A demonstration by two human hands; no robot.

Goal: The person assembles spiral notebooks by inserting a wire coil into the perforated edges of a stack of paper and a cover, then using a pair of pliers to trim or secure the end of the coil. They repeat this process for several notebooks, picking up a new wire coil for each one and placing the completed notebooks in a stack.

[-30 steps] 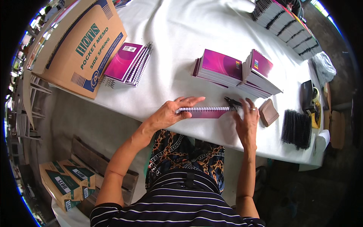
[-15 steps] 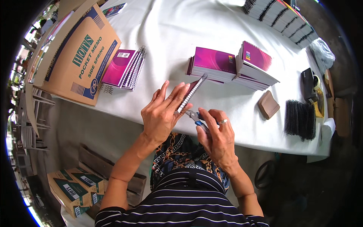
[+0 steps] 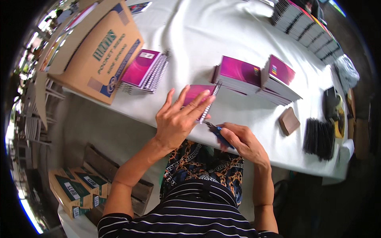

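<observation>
A small purple notebook [image 3: 195, 94] with a spiral along its right side lies under my left hand [image 3: 176, 118]. That hand grips it near the table's front edge, fingers stretched across the cover and thumb mostly hidden. My right hand [image 3: 247, 142] is closed around blue-handled pliers [image 3: 220, 135]. The jaws are at the near end of the notebook's spiral; whether they grip the wire is too small to tell. Just beyond stand two piles of purple-covered booklets, one on the left [image 3: 238, 71] and one on the right [image 3: 280, 73]. Left of my hands is a stack of spiral-bound purple notebooks [image 3: 139, 71].
An open cardboard carton [image 3: 97, 59] stands at the table's left. To the right are a brown block [image 3: 289, 121], black spiral coils [image 3: 318, 139] and a plastic bag [image 3: 347, 73]. Spiral-bound books [image 3: 309, 31] line the far right. Smaller boxes [image 3: 73, 194] sit low left.
The notebook has tipped from nearly edge-on to flatter, showing its purple cover. My right hand has turned and moved slightly right with the pliers. The whole view has shifted a little.
</observation>
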